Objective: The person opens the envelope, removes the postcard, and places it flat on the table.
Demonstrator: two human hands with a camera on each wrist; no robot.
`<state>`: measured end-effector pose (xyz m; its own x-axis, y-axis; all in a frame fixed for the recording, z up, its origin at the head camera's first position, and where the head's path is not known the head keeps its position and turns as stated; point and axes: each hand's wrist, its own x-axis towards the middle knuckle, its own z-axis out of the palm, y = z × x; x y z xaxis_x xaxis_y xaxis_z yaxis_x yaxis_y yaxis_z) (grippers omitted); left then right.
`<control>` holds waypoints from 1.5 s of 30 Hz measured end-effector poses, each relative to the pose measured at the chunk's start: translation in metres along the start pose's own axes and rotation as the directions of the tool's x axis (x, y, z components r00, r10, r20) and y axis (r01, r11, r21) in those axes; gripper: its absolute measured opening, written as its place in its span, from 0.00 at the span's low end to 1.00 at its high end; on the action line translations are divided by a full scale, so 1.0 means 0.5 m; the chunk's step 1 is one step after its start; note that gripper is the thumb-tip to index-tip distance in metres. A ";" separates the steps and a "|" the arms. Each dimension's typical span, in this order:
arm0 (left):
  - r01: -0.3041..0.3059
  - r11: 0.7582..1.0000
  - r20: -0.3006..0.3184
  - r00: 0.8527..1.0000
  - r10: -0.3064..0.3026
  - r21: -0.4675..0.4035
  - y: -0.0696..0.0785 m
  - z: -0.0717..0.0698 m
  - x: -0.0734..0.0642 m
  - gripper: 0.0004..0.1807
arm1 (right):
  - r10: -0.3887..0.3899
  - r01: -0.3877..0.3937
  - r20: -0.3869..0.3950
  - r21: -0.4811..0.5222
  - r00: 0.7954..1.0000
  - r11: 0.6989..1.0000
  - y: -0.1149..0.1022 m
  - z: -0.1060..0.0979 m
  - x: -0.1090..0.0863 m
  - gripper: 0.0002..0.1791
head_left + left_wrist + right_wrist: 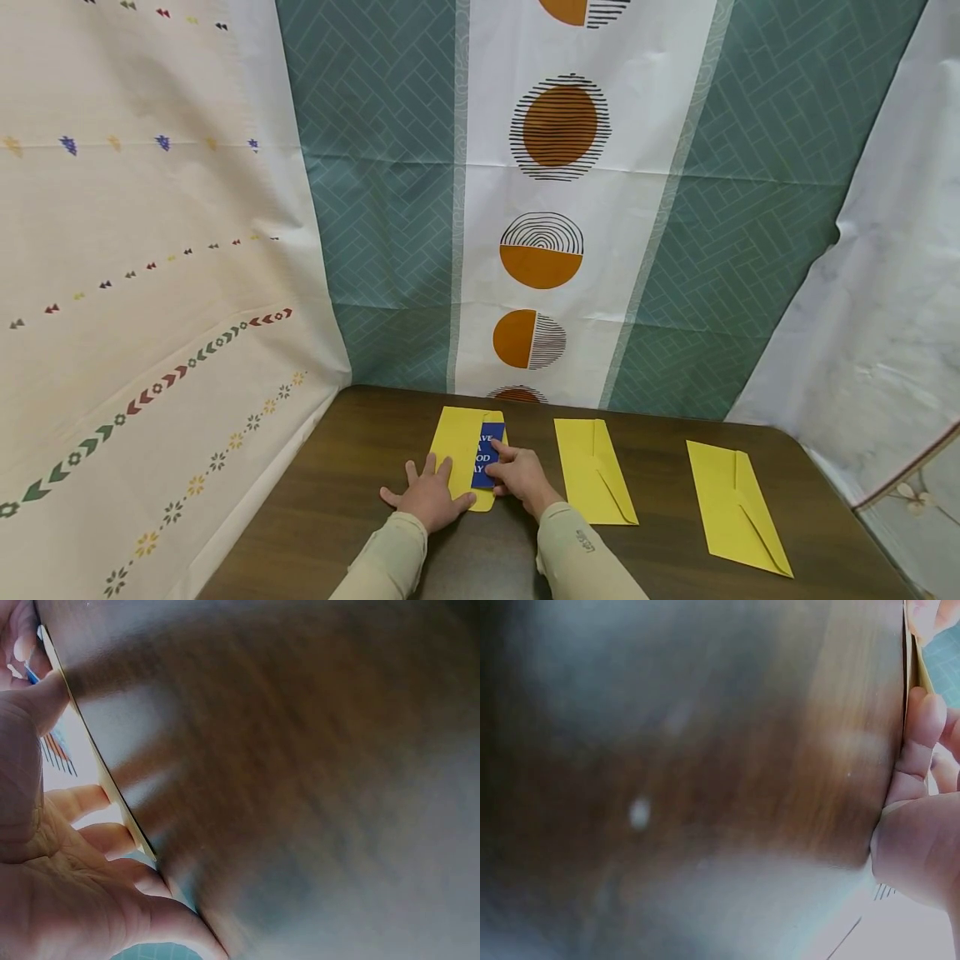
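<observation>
A yellow envelope (453,429) lies on the table under both hands. My left hand (427,498) rests on its lower left part with straight, spread fingers. In the left wrist view, the fingertips of that left hand (75,900) meet the envelope's thin edge (97,761). A blue card (489,430) with white printed lettering lies along the envelope's right side, overlapping its flap. My right hand (525,477) pinches the card's right edge and covers some of the lettering. The right wrist view shows that right hand (922,840) low against the table.
To the right lies a second yellow envelope (581,458), flap side up, and farther right a third yellow envelope (723,500). They sit on a dark brown wooden table (322,500). Patterned cloth (397,250) hangs behind the table's back edge and along its sides.
</observation>
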<state>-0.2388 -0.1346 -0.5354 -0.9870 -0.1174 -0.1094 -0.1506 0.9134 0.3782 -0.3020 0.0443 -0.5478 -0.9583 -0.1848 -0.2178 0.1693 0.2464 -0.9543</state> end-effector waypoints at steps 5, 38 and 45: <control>0.001 1.000 0.002 1.000 -0.001 0.000 0.000 -0.003 -0.001 0.47 | 0.003 -0.003 0.003 0.001 1.000 1.000 -0.001 0.002 -0.001 0.34; -0.003 1.000 -0.006 1.000 0.003 0.011 -0.003 0.004 0.008 0.47 | -0.005 0.004 -0.031 -0.026 1.000 1.000 -0.009 0.005 -0.007 0.31; -0.005 1.000 -0.010 1.000 0.006 0.006 -0.004 0.005 0.009 0.47 | -0.002 0.001 -0.050 -0.034 0.999 0.999 -0.009 0.008 -0.006 0.30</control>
<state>-0.2429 -0.1361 -0.5391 -0.9884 -0.1163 -0.0981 -0.1449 0.9165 0.3730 -0.2987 0.0398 -0.5437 -0.9690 -0.1377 -0.2050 0.1606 0.2789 -0.9468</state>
